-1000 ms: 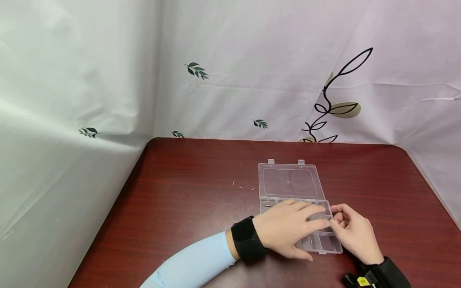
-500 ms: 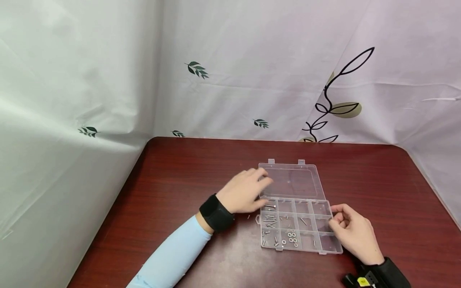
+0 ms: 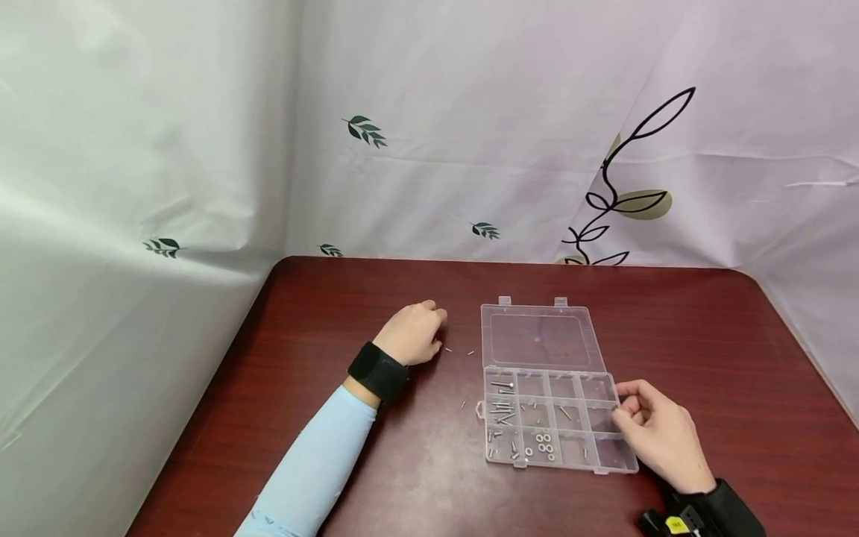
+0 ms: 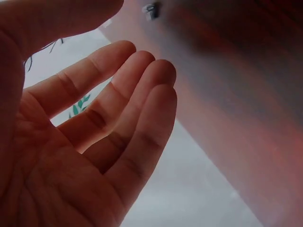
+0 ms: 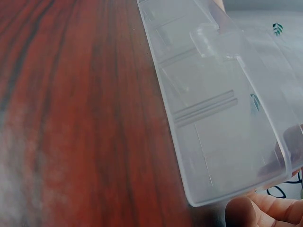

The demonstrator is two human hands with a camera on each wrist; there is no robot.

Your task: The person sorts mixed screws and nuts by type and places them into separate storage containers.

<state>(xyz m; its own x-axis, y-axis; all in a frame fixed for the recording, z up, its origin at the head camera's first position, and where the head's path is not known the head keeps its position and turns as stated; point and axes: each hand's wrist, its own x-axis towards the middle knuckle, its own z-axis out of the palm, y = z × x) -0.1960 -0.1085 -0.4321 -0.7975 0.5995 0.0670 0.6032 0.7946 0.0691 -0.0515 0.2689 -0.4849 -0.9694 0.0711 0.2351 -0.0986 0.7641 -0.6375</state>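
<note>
A clear plastic compartment box (image 3: 614, 451) lies on the table with its lid (image 3: 537, 339) folded back. Screws (image 3: 503, 410) and washers (image 3: 545, 447) sit in some compartments. My right hand (image 3: 664, 432) pinches the box's right edge; in the right wrist view its thumb (image 5: 241, 212) is at a corner. To the left of the lid, my left hand (image 3: 411, 333) is low over the table, beside a tiny screw-like piece (image 3: 449, 350). In the left wrist view its fingers (image 4: 156, 113) bend loosely, thumb apart, with nothing between them. A blurred dark metallic bit (image 4: 151, 10) shows past the thumb.
Two more tiny metal pieces lie loose left of the box: one near the lid (image 3: 470, 353), another piece (image 3: 463, 405) by the box's side loop (image 3: 479, 409). The dark red table (image 3: 322, 321) ends at a white patterned curtain (image 3: 429, 171) behind and to the left.
My left hand has moved from over the box's compartments leftward past the lid to the loose pieces, and now covers the leftmost one. The right hand and the box have stayed put.
</note>
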